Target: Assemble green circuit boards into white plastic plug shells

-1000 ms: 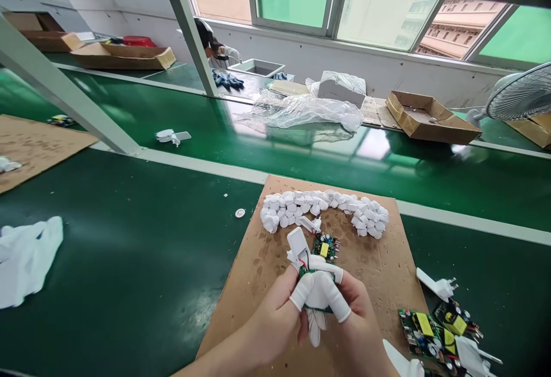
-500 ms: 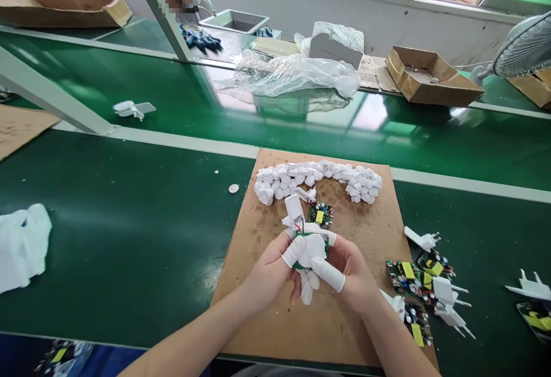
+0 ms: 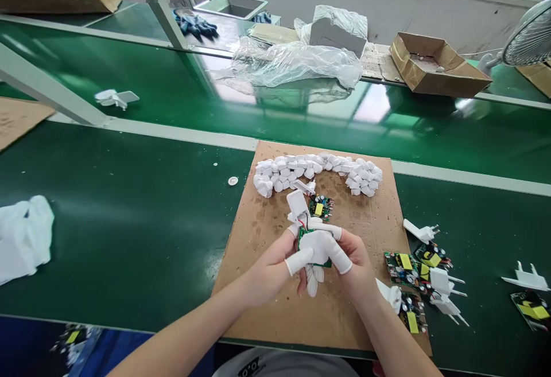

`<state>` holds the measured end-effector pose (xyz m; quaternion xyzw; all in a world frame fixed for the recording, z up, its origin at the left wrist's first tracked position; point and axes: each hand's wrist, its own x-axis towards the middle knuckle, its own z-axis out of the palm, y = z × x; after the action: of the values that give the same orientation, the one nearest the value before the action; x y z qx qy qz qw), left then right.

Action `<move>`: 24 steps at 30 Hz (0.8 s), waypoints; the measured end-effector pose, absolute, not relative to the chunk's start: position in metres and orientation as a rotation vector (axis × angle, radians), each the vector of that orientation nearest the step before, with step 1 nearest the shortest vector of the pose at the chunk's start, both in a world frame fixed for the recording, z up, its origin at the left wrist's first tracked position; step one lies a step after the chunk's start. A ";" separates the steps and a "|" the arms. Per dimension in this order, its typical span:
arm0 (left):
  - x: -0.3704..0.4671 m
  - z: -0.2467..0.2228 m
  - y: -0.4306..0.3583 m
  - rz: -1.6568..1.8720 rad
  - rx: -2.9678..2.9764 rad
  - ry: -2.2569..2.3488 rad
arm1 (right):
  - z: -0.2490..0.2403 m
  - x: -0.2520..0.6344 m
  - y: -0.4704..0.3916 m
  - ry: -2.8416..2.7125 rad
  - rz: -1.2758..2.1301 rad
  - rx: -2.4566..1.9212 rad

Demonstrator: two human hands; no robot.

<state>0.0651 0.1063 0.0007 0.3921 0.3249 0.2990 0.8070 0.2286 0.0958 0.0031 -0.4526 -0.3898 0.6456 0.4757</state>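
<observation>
Both hands, with white finger cots on several fingers, grip one green circuit board (image 3: 303, 232) above the cardboard sheet. A flattened white, putty-like piece (image 3: 317, 244) covers the board's upper face. My left hand (image 3: 275, 259) holds the left side, its thumb on the white piece's lower left. My right hand (image 3: 353, 256) holds the right side, its thumb pressed on the white piece. Red and black wires join the board to a white plug housing (image 3: 297, 205) just beyond. Another circuit board (image 3: 320, 209) with a yellow component lies farther out, beside a white plug part (image 3: 305, 186).
White flattened lumps (image 3: 286, 171) form an arc on the cardboard sheet (image 3: 258, 319). Circuit boards (image 3: 400, 268) with white plugs (image 3: 439, 281) cluster by its right edge. A white cloth-like item (image 3: 26, 239) lies left. Beyond are plastic wrap (image 3: 297, 67), an open carton (image 3: 439, 67) and a fan (image 3: 527, 32).
My left thumb has slid down to the white piece's lower left edge. My right thumb has moved up onto its right side. The camera view has shifted slightly.
</observation>
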 end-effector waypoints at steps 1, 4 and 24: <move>0.066 0.000 0.107 0.658 0.799 0.682 | 0.004 0.228 0.095 -0.964 1.578 -1.108; 0.068 0.000 0.107 0.718 0.778 0.753 | 0.004 0.227 0.094 -0.987 1.553 -1.106; 0.075 -0.007 0.111 0.801 0.491 0.770 | -0.005 0.234 0.084 -1.910 0.545 -1.234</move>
<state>0.0748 0.1113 -0.0067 0.2308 0.3618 0.3765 0.8210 0.2343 0.0836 -0.0050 -0.4859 -0.7518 0.2146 0.3908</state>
